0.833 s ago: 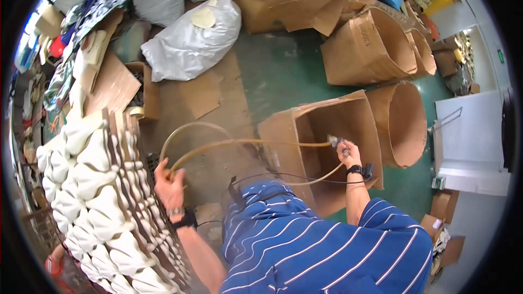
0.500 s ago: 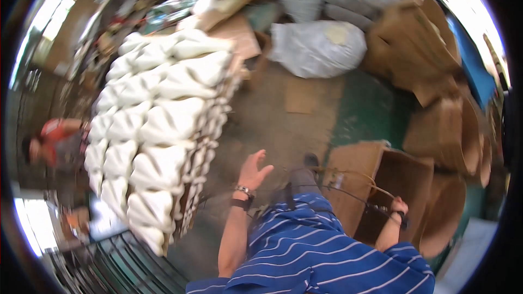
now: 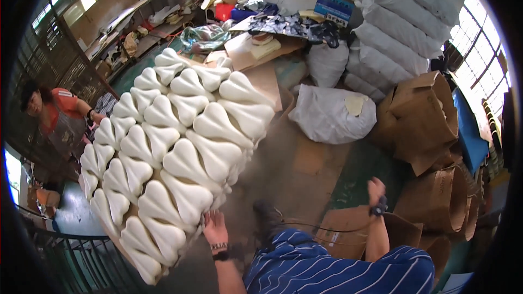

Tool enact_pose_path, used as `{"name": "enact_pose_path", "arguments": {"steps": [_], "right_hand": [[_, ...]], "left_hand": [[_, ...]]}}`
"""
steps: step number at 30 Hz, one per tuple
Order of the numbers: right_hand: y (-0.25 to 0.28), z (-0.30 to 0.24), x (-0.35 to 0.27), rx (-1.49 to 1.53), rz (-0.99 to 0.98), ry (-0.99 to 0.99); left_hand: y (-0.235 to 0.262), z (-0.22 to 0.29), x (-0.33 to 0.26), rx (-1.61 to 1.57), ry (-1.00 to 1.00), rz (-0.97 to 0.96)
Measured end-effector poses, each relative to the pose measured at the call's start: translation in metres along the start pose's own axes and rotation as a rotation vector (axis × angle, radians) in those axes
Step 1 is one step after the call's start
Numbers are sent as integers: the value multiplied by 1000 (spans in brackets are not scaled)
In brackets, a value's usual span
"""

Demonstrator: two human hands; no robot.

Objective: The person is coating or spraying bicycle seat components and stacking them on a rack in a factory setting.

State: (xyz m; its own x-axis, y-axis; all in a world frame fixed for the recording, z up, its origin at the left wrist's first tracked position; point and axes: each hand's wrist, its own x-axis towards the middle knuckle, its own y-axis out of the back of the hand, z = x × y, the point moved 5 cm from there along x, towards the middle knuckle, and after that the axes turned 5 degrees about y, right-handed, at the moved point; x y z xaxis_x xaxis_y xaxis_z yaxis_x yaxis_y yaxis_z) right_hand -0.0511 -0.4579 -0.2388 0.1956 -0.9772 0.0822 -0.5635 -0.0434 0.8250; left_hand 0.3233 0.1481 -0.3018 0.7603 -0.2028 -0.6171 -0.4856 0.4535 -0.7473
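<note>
A large stack of white saddle-shaped foam pads [image 3: 188, 103] fills the left, set in layers with rows of pads on top. My left hand [image 3: 216, 228] is at the stack's near right edge, fingers stretched upward against or just beside the lower pads; whether it touches is unclear. My right hand [image 3: 376, 191] is raised over the floor at the right, its fingers loosely apart with nothing visible in them. Beneath that forearm, thin curved cords [image 3: 310, 225] run from beside my leg toward a brown cardboard carton [image 3: 343, 223].
A co-worker [image 3: 60, 114] in an orange top stands beyond the stack's left side. More cartons [image 3: 430, 201] line the right. A white sack [image 3: 333, 114] lies ahead, with long sacks [image 3: 400, 22] piled behind. A dark metal railing [image 3: 76, 261] is at lower left.
My left hand has moved down and left to the stack's edge. My right hand has risen away from the cords. The view has tilted up, and the stack appears nearer.
</note>
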Motion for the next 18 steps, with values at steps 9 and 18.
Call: {"name": "enact_pose_path", "arguments": {"steps": [9, 18], "right_hand": [[-337, -464, 136, 596, -943, 260], [-350, -528, 143, 278, -951, 270]], "left_hand": [[17, 1, 21, 211, -312, 224], [-2, 6, 15, -92, -386, 247]]}}
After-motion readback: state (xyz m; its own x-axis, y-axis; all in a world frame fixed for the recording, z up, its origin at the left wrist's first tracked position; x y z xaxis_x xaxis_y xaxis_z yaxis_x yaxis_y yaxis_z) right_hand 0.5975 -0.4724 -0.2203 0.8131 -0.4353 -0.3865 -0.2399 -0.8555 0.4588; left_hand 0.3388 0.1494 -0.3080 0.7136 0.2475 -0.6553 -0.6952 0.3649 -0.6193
